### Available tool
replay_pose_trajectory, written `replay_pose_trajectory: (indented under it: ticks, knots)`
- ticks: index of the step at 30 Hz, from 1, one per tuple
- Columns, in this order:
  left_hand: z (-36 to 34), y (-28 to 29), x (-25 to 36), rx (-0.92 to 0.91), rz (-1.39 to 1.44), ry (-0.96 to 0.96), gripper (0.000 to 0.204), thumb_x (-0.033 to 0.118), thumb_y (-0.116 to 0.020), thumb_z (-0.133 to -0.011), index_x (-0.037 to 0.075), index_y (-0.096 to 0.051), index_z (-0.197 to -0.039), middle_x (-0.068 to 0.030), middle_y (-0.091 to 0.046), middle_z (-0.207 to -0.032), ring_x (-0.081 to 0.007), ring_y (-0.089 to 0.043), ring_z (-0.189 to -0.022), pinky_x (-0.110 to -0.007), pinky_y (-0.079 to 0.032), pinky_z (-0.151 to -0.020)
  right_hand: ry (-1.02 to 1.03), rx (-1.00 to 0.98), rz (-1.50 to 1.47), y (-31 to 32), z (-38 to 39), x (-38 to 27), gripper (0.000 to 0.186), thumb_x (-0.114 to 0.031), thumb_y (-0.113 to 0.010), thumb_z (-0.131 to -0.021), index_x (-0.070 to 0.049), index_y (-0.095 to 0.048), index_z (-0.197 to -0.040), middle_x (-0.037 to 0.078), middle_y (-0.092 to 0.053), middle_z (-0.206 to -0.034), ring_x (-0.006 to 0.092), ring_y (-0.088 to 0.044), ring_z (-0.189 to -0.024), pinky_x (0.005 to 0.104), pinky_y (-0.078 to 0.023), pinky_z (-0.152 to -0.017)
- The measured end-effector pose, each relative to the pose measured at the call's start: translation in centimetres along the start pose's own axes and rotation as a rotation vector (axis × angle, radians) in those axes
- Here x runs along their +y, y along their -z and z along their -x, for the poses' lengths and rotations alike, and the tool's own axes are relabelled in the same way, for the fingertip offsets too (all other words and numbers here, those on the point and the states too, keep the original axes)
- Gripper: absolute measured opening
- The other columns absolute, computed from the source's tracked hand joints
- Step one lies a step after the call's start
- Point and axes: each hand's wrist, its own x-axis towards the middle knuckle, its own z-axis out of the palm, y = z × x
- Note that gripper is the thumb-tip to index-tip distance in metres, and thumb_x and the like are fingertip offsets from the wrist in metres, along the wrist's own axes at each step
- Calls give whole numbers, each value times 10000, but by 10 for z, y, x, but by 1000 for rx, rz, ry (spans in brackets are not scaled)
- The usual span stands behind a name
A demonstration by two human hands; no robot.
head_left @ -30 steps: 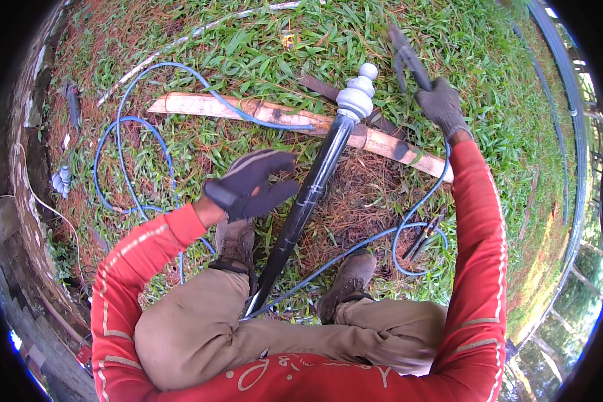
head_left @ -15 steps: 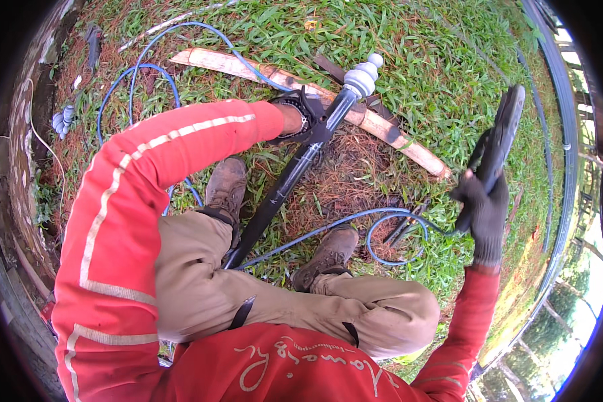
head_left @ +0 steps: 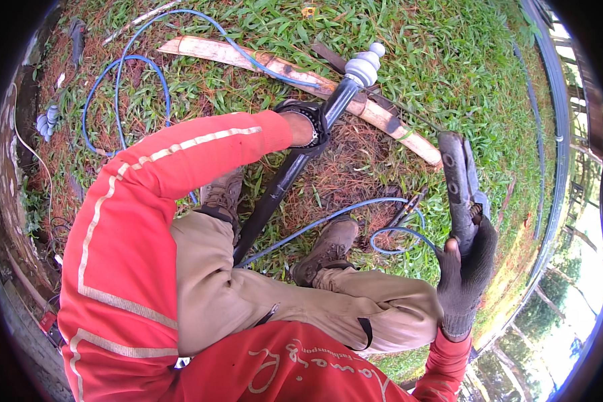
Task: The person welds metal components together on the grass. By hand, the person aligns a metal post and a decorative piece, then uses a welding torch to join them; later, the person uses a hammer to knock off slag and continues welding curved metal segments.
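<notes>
My left hand (head_left: 315, 122), in a dark glove, is closed round a black metal post (head_left: 268, 201) that slants up from between my boots. Its fingers are partly hidden by the wrist. Grey stacked balls form a finial (head_left: 364, 65) at the far end of the post. On the right, my right hand (head_left: 467, 278), in a dark knitted glove, grips a worn grey spring clamp (head_left: 459, 184) and holds it upright above the grass. The clamp's jaws point away from me. A blue cable (head_left: 321, 231) loops over the ground and runs up to this hand.
A split bamboo piece (head_left: 388, 127) lies across the grass beneath the finial. More blue cable (head_left: 119, 100) coils at the left. Grey ball-shaped pieces (head_left: 47, 122) lie near the left wall. Dark thin sticks or a tool (head_left: 405, 209) rest near the cable loop. Long pipes (head_left: 561, 147) line the right.
My right hand has come nearer to me and turned the clamp, whose tip has swung left. My left hand stays on the post, with its wrist turned slightly. The view has shifted a little.
</notes>
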Motion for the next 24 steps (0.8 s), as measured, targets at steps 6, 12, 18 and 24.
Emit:
replay_pose_trajectory:
  ticks: [6, 12, 18, 24]
  knots:
    - [-10, -20, -12, 15, -71, -94, 421, 343, -716, -959, -3, -824, -1173, -256, -808, -1016, -441, -801, -917, -553, -631, -818, 204, 10, 202, -14, -12, -12, 608, -108, -726, -1052, 100, -498, -1576, 277, -703, -1333, 401, -744, -1189, 454, -574, -1047]
    - [3, 2, 3, 0, 15, 10, 420, 315, -710, -953, 12, -822, -1221, -261, -810, -1044, -443, -804, -936, -559, -633, -843, 267, -66, 282, -28, -22, -5, 618, -106, -737, -1035, 116, -509, -1565, 312, -694, -1300, 480, -734, -1158, 468, -583, -994]
    - [2, 4, 5, 3, 8, -6, 408, 316, -718, -941, 16, -828, -1196, -262, -810, -1036, -441, -803, -920, -548, -636, -828, 264, -99, 260, -35, -24, 1, 635, -113, -744, -1035, 128, -499, -1569, 311, -694, -1284, 473, -734, -1136, 482, -589, -975]
    - [-6, -4, 1, 37, 27, -33, 376, 317, -731, -929, 3, -837, -1106, -257, -800, -955, -433, -797, -862, -549, -629, -776, 215, -94, 236, -38, -26, 0, 612, -123, -748, -1040, 134, -519, -1546, 317, -702, -1268, 481, -734, -1130, 493, -591, -971]
